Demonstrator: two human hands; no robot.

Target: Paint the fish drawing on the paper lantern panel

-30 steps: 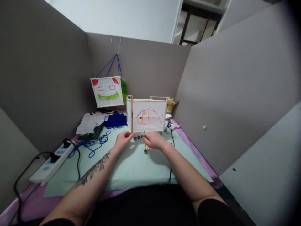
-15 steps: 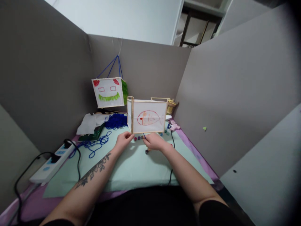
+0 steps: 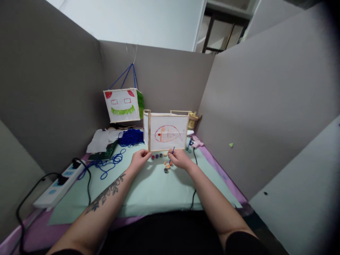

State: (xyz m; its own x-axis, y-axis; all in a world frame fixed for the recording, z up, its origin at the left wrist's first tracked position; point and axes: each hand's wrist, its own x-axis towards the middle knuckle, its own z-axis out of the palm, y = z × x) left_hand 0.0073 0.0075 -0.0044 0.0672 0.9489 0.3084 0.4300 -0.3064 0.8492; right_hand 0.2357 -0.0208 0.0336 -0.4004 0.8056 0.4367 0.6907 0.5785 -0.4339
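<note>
A box-shaped lantern [image 3: 170, 136] with a thin wooden frame and white panels stands upright, its front bearing a fish outlined in red with some orange. My left hand [image 3: 140, 158] pinches the frame's lower left corner. In my right hand [image 3: 178, 158] is a thin blue paintbrush [image 3: 173, 150], its lower end down at the orange paint pot [image 3: 168, 165]. Just in front of the orange pot lies a dark paint pot [image 3: 166, 170]. Small pots, among them a red one [image 3: 153, 157] and a purple one [image 3: 157, 156], line up below the lantern.
A second lantern [image 3: 122, 106] hangs by blue cords at the back left. Blue yarn [image 3: 131, 137], white sheets [image 3: 101, 140] and a power strip [image 3: 60, 184] lie left. A black cable [image 3: 195, 193] runs on the right. Grey partitions [image 3: 159, 78] surround the table.
My right hand has shifted slightly right, and the brush now stands more upright with its lower end at the orange pot. My left hand stays at the lantern's corner.
</note>
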